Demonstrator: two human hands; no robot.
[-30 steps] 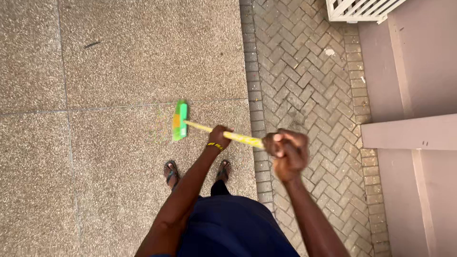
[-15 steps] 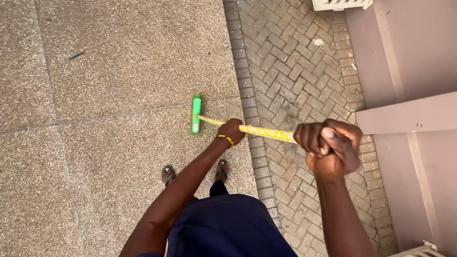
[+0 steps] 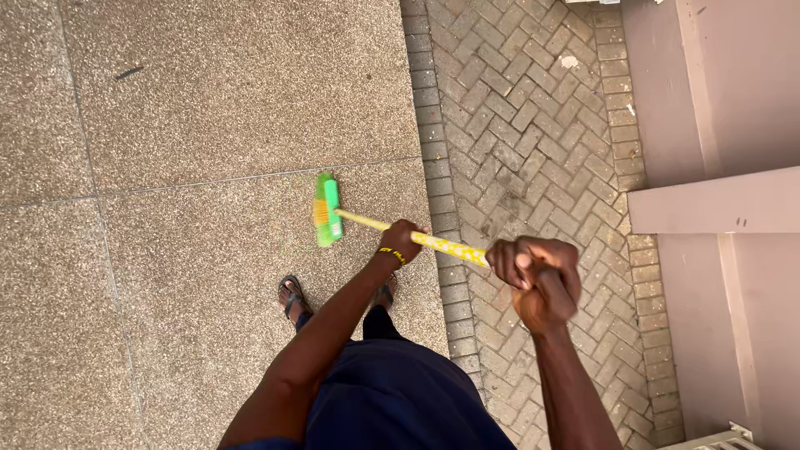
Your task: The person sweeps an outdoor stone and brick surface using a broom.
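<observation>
I've got both hands clamped on the yellow patterned broom handle [image 3: 433, 243], left hand [image 3: 402, 240] nearer the green brush head [image 3: 327, 210], right hand [image 3: 536, 275] topping it for leverage.

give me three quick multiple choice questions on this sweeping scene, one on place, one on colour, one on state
1. The broom head rests on: A the speckled slab floor; B the brick paving; C the step.
2. The broom handle is: A red; B yellow; C black.
3. The right hand is: A open flat; B closed on the handle's end; C off the broom.

A, the green head lies on the slab left of the bricks. B, the shaft is yellow. B, its fingers wrap the handle's end; the left hand grips lower down.
</observation>
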